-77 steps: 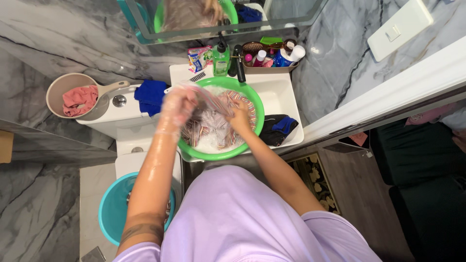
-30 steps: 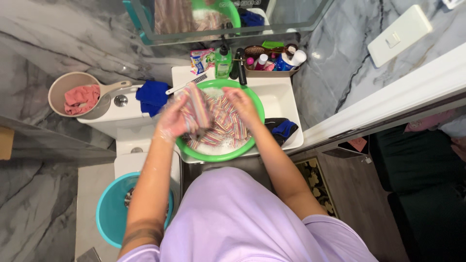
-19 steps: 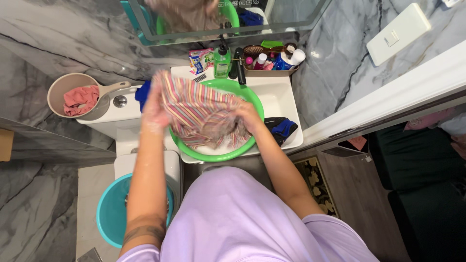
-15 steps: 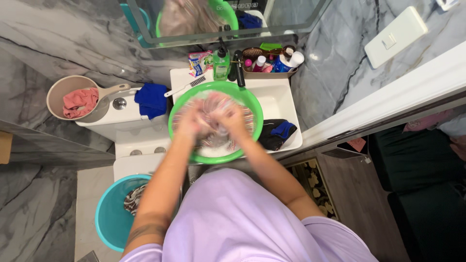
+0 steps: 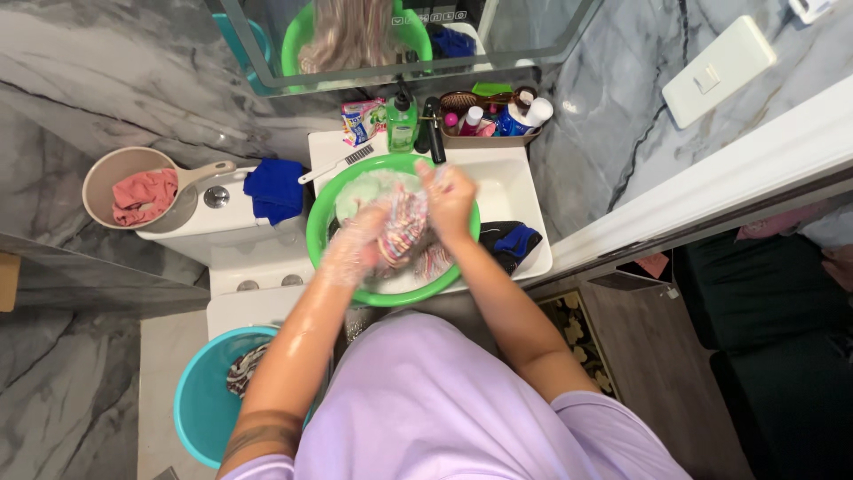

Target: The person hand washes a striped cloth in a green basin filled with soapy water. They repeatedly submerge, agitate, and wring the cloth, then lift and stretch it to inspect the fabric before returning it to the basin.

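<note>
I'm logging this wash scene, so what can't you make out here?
Head view only:
- Striped cloth: mostly hidden by both hands and suds; garment type unclear.
- Left hand: motion-blurred, so its grip is unclear.
- Teal bucket: contents partly hidden by the arm.
- Bottles: too small to identify.

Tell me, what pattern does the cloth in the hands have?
The cloth has thin multicoloured stripes, seen in the head view.

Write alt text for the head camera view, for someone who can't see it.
Seen from above, a person's left hand and right hand grip a soapy striped cloth over a green basin on a white sink. A teal bucket sits on the floor at lower left.
</note>
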